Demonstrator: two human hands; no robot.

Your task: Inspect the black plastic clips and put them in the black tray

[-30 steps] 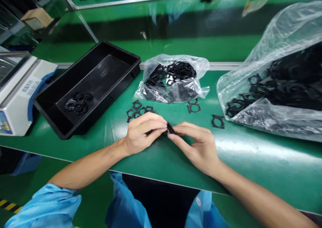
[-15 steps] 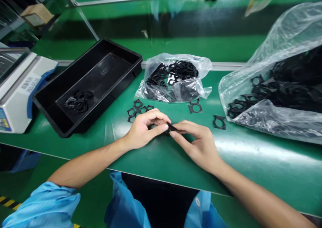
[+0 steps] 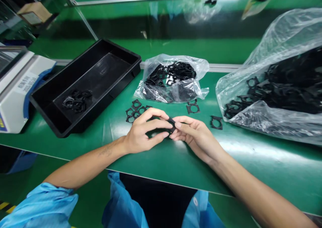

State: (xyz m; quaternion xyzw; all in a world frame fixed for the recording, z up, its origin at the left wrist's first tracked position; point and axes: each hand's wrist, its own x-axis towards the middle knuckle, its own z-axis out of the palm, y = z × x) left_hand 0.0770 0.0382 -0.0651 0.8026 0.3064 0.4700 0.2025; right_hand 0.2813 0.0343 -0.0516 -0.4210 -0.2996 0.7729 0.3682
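Tray up-left of the left hand, few pieces in it. I see the left hand pinching the clip, index over, thumb under. Right hand grips its other end and has rolled palm-up since a second ago. Clip sits between both sets of fingertips, off the mat. Bag far right.

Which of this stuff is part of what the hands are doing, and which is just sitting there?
In hand: black plastic part, pinched between left hand and right hand.
Lying about: loose parts, small bag, large bag, black tray, white machine, cardboard box.
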